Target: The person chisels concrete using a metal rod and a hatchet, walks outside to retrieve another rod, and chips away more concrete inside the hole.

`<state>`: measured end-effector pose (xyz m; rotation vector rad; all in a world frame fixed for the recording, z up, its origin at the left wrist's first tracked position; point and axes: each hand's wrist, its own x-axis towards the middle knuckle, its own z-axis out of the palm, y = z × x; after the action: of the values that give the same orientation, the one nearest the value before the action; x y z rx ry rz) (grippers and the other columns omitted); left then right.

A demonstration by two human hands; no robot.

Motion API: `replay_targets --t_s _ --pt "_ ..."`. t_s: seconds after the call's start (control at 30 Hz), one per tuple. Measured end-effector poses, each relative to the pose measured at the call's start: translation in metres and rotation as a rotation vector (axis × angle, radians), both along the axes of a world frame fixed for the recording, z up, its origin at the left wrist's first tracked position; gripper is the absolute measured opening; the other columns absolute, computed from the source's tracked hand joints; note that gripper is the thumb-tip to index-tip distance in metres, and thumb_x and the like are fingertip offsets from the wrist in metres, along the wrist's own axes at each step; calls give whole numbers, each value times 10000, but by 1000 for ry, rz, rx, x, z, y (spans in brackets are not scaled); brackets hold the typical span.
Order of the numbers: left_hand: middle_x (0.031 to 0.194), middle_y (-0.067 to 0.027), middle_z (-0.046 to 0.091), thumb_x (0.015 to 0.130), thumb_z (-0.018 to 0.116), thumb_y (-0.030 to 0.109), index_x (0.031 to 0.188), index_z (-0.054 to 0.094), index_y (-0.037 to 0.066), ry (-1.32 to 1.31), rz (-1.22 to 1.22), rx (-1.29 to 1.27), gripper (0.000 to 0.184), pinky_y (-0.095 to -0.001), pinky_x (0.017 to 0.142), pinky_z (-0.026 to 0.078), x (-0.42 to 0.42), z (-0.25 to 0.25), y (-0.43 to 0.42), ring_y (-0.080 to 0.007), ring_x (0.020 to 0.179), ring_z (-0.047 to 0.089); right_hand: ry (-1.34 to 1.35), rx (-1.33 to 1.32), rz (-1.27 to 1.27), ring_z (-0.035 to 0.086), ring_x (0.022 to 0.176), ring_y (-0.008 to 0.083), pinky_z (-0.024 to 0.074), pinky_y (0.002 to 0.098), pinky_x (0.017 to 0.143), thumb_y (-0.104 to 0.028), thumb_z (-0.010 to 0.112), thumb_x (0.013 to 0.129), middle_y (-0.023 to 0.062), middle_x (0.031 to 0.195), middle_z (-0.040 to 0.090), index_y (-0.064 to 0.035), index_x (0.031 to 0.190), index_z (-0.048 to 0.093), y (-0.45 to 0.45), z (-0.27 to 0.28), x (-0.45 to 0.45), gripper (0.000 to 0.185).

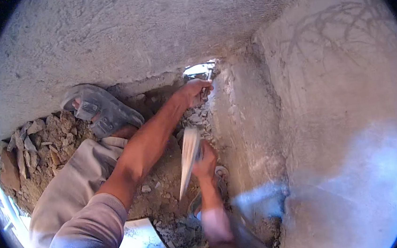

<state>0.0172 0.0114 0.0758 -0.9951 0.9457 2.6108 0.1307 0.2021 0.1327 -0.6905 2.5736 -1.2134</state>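
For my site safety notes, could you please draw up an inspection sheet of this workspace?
Surface: dirt ground, uneven, scattered with loose chips.
Job's things: a thin metal rod, its upper end by a bright opening low in the wall; a pale tool, too blurred to identify surely.
Clutter: rubble below the opening; a stone-and-soil heap at left; a pale flat slab near the bottom edge.
Hands: left hand grips the rod; right hand appears closed on the blurred tool.
Cables: nothing seen.
Surroundings: rough wall ahead, another wall at right, partly sunlit; a sandalled foot beside the heap.
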Motion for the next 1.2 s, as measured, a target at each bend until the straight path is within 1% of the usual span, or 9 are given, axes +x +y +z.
replay_targets --t_s 0.07,0.13,0.23,0.37,0.6,0.8,0.9,1.03,1.2 --pt "584 29 534 876 575 268 759 582 76 12 28 61 226 -278 422 373 0 -1 -1 -105 458 469 201 -483 206 596 783 432 459 436 650 -98 614 733 226 788 618 3 819 551 -7 17 2 147" --pt "584 26 528 877 575 272 751 577 73 55 17 90 235 -280 422 373 -1 -10 -2 -110 466 476 259 -447 187 611 767 414 464 428 632 -102 626 716 218 762 617 0 828 562 0 -25 -16 165" --pt "592 19 528 875 583 261 755 569 77 73 -125 -343 221 -277 421 379 -11 3 -13 -98 474 480 -76 328 -94 639 715 348 469 405 599 -107 664 687 188 717 613 -3 845 584 -4 -30 -28 206" --pt "617 4 544 862 605 241 773 565 71 32 58 76 196 -296 430 404 -2 6 -2 -110 481 488 -15 -407 246 589 735 422 474 437 654 -46 645 614 224 786 603 -37 865 596 5 16 4 257" --pt "624 23 542 860 599 258 768 561 108 67 -78 -123 180 -302 443 410 -10 -4 -17 -112 485 485 -142 276 0 605 779 419 477 436 657 -230 637 730 246 833 630 -2 870 595 -3 -11 -24 272" --pt "694 2 595 874 580 222 822 602 99 137 -3 139 136 -284 475 465 5 -14 -20 -117 542 560 263 -403 266 608 833 435 476 467 712 -167 624 759 257 856 630 26 919 600 4 -24 -20 252" --pt "724 -21 587 857 612 174 816 579 100 -15 9 -55 91 -262 465 446 5 6 -25 -69 564 528 -222 333 -78 624 773 415 464 442 660 -44 565 723 232 773 623 21 873 602 -6 -23 -45 167" --pt "704 3 591 854 614 196 853 582 120 111 36 215 83 -261 486 441 5 -10 -21 -83 571 535 105 -271 132 629 776 401 472 421 662 -72 619 697 222 794 624 22 883 594 -2 9 -3 210" --pt "700 23 595 857 610 258 818 595 132 155 -39 -29 133 -282 502 419 6 -12 -12 -91 565 534 92 -56 231 617 730 383 466 402 629 -118 650 686 185 726 605 5 862 568 6 -16 -33 230"
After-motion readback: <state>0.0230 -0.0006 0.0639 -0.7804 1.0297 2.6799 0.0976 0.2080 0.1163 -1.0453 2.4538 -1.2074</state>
